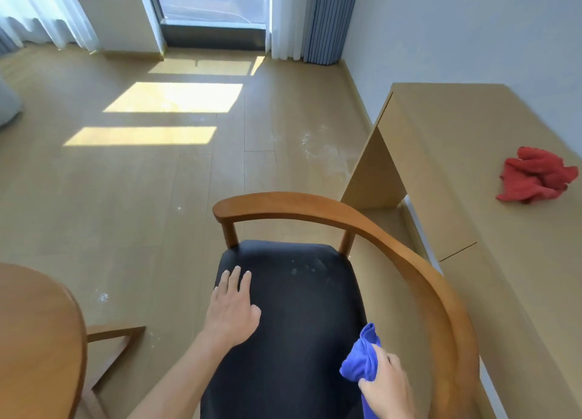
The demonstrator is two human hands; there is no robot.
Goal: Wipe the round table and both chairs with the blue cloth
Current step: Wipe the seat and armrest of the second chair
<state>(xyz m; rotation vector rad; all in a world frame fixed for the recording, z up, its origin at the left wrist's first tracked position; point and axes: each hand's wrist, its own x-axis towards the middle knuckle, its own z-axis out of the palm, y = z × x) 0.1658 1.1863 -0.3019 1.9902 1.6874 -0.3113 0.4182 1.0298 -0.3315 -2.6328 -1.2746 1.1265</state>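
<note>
The floor (126, 198) of pale wood planks fills most of the view, with sunlit patches near the window (214, 2) and white dusty smears beside the desk. A long light-wood surface (472, 166) runs along the right wall, and a crumpled red cloth (535, 174) lies on it. The chair (315, 308) stands in the middle foreground, with a curved wooden back rail and a dark padded seat bearing a few pale specks toward its back. The edge of the round table (37, 324) shows at lower left. The left hand (233, 308) lies flat on the seat's left part, fingers straight and together, holding nothing. The right hand (389, 387) has its grip closed around the bunched blue cloth (362, 358), at the seat's right edge just inside the rail.
</note>
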